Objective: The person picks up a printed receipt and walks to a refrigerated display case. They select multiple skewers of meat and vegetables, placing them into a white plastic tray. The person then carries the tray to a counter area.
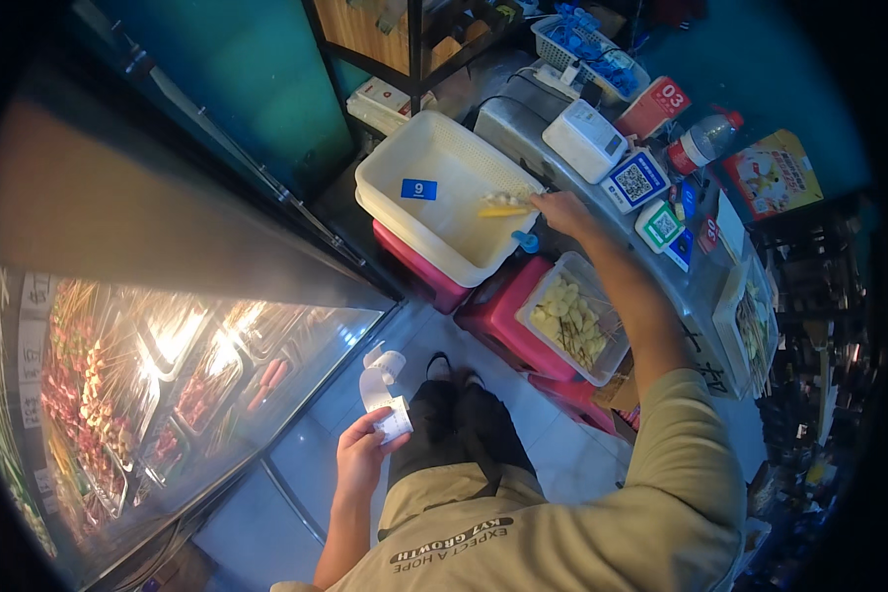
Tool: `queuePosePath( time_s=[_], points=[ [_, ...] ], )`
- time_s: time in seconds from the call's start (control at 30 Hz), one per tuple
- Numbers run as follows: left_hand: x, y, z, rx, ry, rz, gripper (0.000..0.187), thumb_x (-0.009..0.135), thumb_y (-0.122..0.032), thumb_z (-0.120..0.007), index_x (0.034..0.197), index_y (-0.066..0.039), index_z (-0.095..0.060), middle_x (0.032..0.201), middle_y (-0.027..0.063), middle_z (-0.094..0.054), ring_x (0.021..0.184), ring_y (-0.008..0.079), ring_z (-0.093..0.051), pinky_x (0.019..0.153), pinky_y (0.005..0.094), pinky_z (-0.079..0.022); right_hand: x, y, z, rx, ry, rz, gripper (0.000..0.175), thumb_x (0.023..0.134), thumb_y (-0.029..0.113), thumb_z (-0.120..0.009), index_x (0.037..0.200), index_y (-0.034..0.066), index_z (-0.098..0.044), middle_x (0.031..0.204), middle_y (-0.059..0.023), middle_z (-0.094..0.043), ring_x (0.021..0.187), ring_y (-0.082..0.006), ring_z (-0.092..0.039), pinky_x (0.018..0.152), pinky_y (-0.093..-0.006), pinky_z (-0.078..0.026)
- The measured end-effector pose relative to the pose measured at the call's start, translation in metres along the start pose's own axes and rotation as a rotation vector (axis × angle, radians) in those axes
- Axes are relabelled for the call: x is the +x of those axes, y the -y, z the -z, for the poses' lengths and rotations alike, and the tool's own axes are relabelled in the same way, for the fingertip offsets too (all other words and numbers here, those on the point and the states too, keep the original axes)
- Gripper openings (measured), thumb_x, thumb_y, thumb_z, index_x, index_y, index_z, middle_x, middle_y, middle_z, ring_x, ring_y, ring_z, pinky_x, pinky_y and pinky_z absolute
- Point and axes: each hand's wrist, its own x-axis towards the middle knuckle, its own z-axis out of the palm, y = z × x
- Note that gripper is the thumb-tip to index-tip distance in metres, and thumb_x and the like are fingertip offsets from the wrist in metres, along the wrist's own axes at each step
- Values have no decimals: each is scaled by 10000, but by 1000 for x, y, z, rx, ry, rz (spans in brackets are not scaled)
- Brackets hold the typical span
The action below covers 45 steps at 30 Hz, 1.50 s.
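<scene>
My left hand (370, 444) grips a long curling paper receipt (394, 420) in front of my legs. Printed lines show on it, and its free end loops upward. At the rim of a cream plastic basket (407, 214), my right hand (562, 213) holds a few food skewers (505, 207). Their pale and yellow food end hangs over the basket's inside. A blue tag (419, 189) with a number lies in this basket, which appears stacked on another. A blue clip (525, 241) is on its near right rim.
Pink stools (481, 318) support the baskets and a clear tub of skewered pale slices (570, 318). On the right, a metal counter (518, 133) carries a white device (584, 140), code signs (636, 180) and a bottle (703, 144). A lit glass display case (325, 348) with skewers stands left.
</scene>
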Motion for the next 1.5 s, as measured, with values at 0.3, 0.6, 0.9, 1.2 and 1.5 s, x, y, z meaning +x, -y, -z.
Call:
queuePosePath(
  time_s=[0.3, 0.6, 0.9, 1.2, 1.5],
  points=[
    [12, -20, -29, -33, -30, -28, 365, 840, 104, -416, 1152, 104, -605, 1185, 225, -593, 1044, 367, -646, 867, 431, -612, 6, -10, 12, 62, -300, -70, 210, 816, 18, -540, 999, 102, -602, 872, -120, -673, 840, -338, -666, 713, -455, -526],
    [18, -22, -48, -78, -91, -51, 377, 848, 110, -418, 1173, 87, -607, 1171, 235, -612, 1035, 376, -655, 854, 423, -611, 77, 64, 82, 505, -409, -128, 143, 919, 154, -557, 999, 112, -667, 849, -119, -704, 804, -351, -673, 692, -454, -535],
    [-17, -20, -73, -99, -277, -151, 381, 828, 122, -411, 1158, 109, -602, 1166, 241, -606, 1024, 390, -658, 845, 433, -618, 211, 45, -49, 1374, 183, -475, 219, 961, 220, -532, 1066, 79, -661, 907, -90, -711, 657, -196, -653, 600, -319, -532],
    [-83, 20, -46, -224, -437, -336, 395, 813, 98, -453, 1199, 139, -525, 1226, 291, -560, 1058, 452, -631, 876, 452, -597, 116, 162, 8, 1212, -728, -102, 200, 958, 151, -585, 1059, -8, -652, 983, -137, -696, 914, -237, -666, 824, -346, -514],
    [-201, 39, 44, -399, -530, -669, 401, 884, 104, -407, 1274, 101, -503, 1251, 248, -553, 1080, 369, -639, 912, 431, -588, -76, 445, 111, 1575, -282, 261, 150, 947, 60, -567, 1036, -31, -644, 795, -77, -683, 727, -136, -664, 692, -250, -529]
  ],
)
